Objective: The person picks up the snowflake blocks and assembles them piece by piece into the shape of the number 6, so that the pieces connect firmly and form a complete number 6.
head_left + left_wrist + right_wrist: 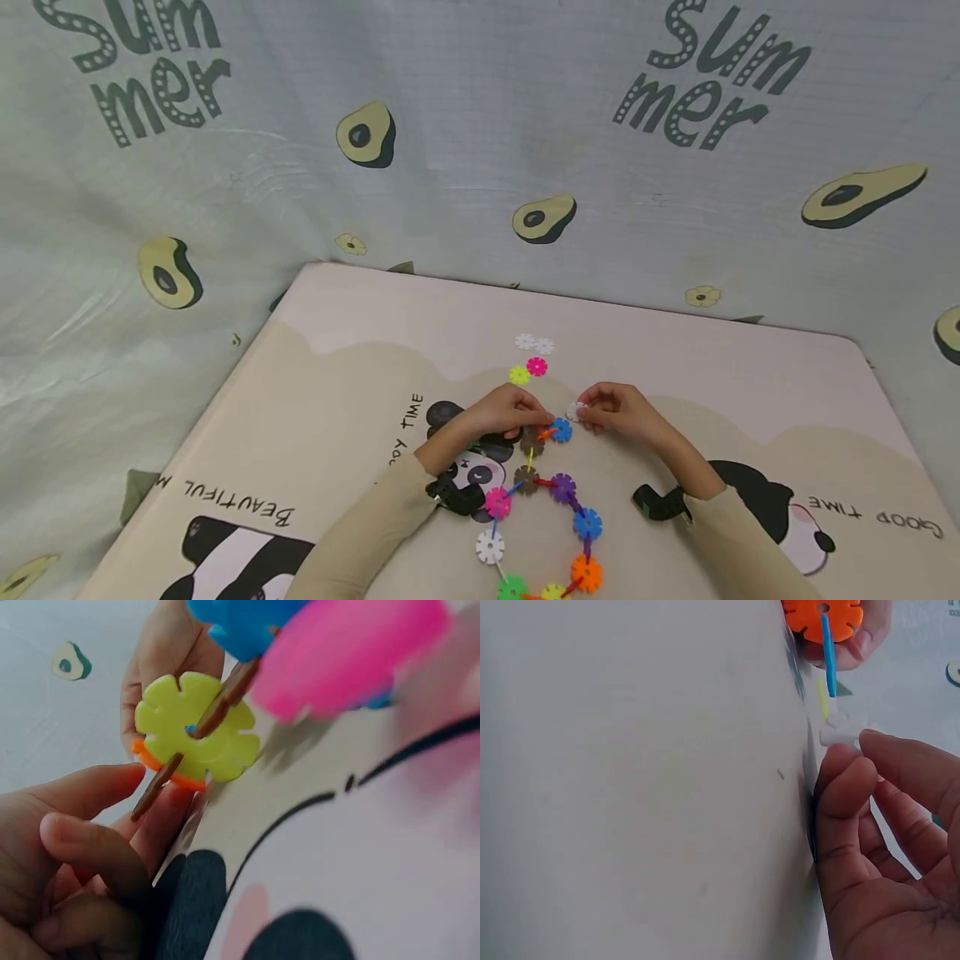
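Note:
My left hand pinches an orange notched disc at the far end of a chain of snowflake discs. A blue disc is slotted edge-on into that orange one and points toward the right hand. Between thumb and fingers, my right hand holds a loose white notched disc, a short way from the blue disc. Below the left hand, a brown disc links down to a ring of joined discs, among them purple, pink, white and green.
Beyond the hands lie loose discs: two white, one pink and one yellow. The table wears a panda-print cover. An avocado-print curtain hangs behind its far edge.

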